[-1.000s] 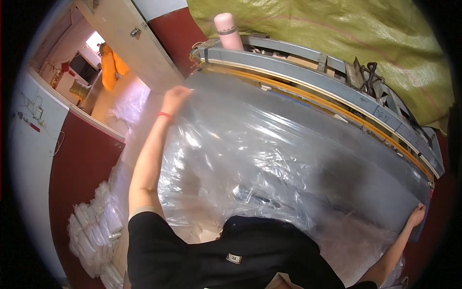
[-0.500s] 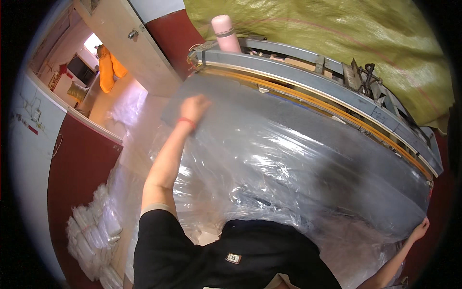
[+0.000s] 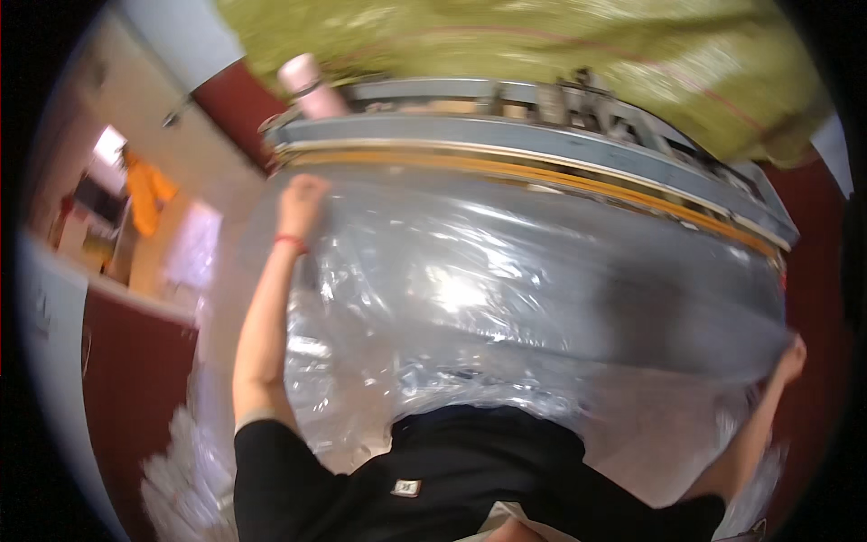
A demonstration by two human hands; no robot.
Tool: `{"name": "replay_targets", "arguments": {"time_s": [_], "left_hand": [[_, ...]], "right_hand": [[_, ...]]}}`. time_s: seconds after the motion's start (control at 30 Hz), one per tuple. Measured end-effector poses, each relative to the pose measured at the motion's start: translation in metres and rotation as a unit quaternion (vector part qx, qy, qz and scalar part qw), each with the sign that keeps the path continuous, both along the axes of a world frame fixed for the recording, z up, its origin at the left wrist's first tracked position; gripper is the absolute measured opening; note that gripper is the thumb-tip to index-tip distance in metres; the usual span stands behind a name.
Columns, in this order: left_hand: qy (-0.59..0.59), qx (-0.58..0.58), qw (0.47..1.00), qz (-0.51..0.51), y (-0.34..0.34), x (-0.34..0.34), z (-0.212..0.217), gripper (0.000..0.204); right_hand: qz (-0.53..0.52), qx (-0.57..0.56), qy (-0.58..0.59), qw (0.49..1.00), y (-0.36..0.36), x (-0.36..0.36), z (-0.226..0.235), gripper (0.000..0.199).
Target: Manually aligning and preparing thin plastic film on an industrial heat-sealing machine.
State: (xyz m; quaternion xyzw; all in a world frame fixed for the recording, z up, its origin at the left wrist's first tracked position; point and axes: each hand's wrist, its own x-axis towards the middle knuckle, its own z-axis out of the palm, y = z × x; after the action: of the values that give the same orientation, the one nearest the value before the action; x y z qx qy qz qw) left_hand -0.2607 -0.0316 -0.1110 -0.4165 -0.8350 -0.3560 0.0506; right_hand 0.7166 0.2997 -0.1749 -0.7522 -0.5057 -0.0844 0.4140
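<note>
A wide sheet of clear plastic film (image 3: pixel 551 289) spreads across the grey work surface in front of me, glossy and wrinkled, hanging down toward my body. My left hand (image 3: pixel 302 203), a red band at its wrist, is closed on the film's far left part, close to the long metal bar machine (image 3: pixel 533 134). Out at the right edge, my right hand (image 3: pixel 793 359) grips the film's right corner, pulling it taut between both hands. The picture is blurred, and the fingertips of both hands are hard to make out.
Along the machine's front runs an orange-yellow strip (image 3: pixel 506 170). A pink bottle (image 3: pixel 312 88) stands on its left end, with metal clamps (image 3: pixel 582 99) farther right. A green-yellow tarp (image 3: pixel 506 41) hangs behind. Bundled plastic (image 3: pixel 185 479) lies at lower left, beside a doorway and open door (image 3: pixel 176 122).
My left hand has settled at the film's far left, close to the machine. The film is drawn flatter and nearer the machine's strip. My view has turned, so the machine looks more level.
</note>
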Motion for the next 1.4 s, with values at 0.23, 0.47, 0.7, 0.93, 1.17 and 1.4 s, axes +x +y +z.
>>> {"name": "replay_targets", "arguments": {"time_s": [0.23,0.47,0.7,0.93,1.17,1.4], "left_hand": [[-0.119,0.225,0.965,0.057,0.031,-0.066,-0.047,0.019],[-0.182,0.313,0.931,0.033,0.047,-0.153,-0.093,0.014],[-0.181,0.358,0.916,0.025,0.066,-0.156,-0.099,0.014],[-0.236,0.294,0.923,0.082,0.024,-0.207,-0.099,0.011],[-0.189,0.282,0.934,0.108,0.027,-0.191,-0.088,0.019],[-0.243,0.196,0.949,-0.028,0.029,-0.066,-0.019,0.006]], "right_hand": [[0.007,0.056,-0.199,0.978,0.076,-0.115,-0.005,0.029],[0.177,0.141,0.226,0.948,0.105,-0.194,-0.006,0.014],[0.149,0.115,0.293,0.937,0.108,-0.202,0.0,0.016],[0.159,0.111,0.412,0.891,0.104,-0.208,0.009,0.012],[0.16,0.111,0.387,0.901,0.097,-0.219,0.014,0.026],[0.169,0.065,0.205,0.962,0.043,-0.212,0.056,0.029]]}}
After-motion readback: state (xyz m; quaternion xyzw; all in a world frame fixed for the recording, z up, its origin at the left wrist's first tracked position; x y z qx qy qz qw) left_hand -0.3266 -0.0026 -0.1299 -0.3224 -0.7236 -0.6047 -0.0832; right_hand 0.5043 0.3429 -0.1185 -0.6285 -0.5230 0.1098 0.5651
